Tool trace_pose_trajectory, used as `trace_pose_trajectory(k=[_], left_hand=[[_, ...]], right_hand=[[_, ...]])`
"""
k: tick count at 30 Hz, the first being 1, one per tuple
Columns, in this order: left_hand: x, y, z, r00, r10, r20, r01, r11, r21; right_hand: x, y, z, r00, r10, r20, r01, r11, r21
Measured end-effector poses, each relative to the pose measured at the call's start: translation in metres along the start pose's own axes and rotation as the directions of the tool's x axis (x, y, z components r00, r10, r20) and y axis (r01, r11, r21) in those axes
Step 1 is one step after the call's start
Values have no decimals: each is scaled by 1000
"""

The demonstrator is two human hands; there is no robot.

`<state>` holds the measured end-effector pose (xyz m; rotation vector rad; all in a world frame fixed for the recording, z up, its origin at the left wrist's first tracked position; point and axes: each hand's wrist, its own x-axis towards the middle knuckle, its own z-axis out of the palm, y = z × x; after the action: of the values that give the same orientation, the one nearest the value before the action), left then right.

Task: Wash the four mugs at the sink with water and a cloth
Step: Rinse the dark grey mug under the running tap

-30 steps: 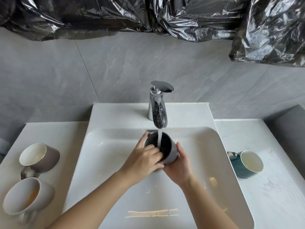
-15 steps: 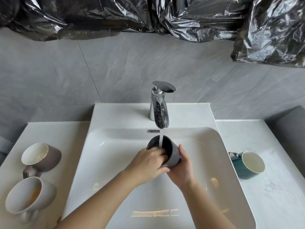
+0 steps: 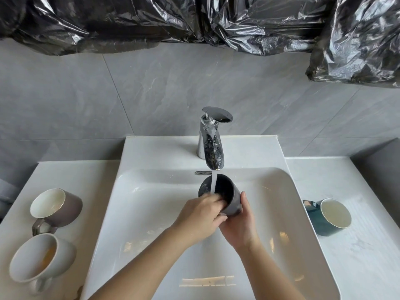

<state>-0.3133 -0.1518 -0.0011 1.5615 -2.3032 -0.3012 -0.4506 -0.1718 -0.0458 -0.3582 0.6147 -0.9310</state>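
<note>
A dark grey mug (image 3: 232,198) is tilted under the running tap (image 3: 211,146), and the water stream (image 3: 213,182) falls into its mouth. My right hand (image 3: 238,228) cups the mug from below, its thumb up along the right wall. My left hand (image 3: 199,215) grips the near rim with its fingers curled inside the mug. I see no cloth. A brown mug (image 3: 65,210) and a white mug (image 3: 41,258) with an orange stain lie on their sides on the left counter. On the right counter lies a teal mug (image 3: 324,219).
The white sink basin (image 3: 134,191) fills the middle, with flat white counter on both sides. A grey tiled wall rises behind the tap, and black plastic sheeting (image 3: 194,22) hangs along the top. A grey ledge (image 3: 381,169) stands at the far right.
My left thumb has come off the mug's far left rim, and the left fingers have slid deeper into its mouth. The mug stays under the stream in my right hand.
</note>
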Motion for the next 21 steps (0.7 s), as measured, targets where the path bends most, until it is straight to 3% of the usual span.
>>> trace_pose_trajectory(k=[4,8,11,12,15,17,19,21], left_hand=[[-4,-22,8,983,119,141,-146,969,197],[-6,-16,23,987,49,151,-49,999,-3],[-10,-5,11,934,-146,325,259,905,-336],[-11,-4,7,937,-136,323,251,902,-350],[-11,-14,-6,975,41,219,-34,999,-38],[-8,-23,-13,968,110,226,-149,975,162],[-7,-26,-15,958,124,260,-176,966,187],[-7,-19,-12,942,49,333,-92,989,116]], right_hand=[[4,-6,-3,996,50,-74,-56,996,-74],[8,-9,0,991,53,-119,-72,985,-156],[6,-10,2,993,37,-114,-55,986,-155],[5,-10,2,992,35,-118,-53,986,-157],[4,-11,1,995,32,-95,-49,982,-184],[3,-13,0,995,48,-84,-64,979,-195],[4,-16,4,994,64,-89,-84,968,-237],[6,-18,5,991,71,-114,-97,965,-244]])
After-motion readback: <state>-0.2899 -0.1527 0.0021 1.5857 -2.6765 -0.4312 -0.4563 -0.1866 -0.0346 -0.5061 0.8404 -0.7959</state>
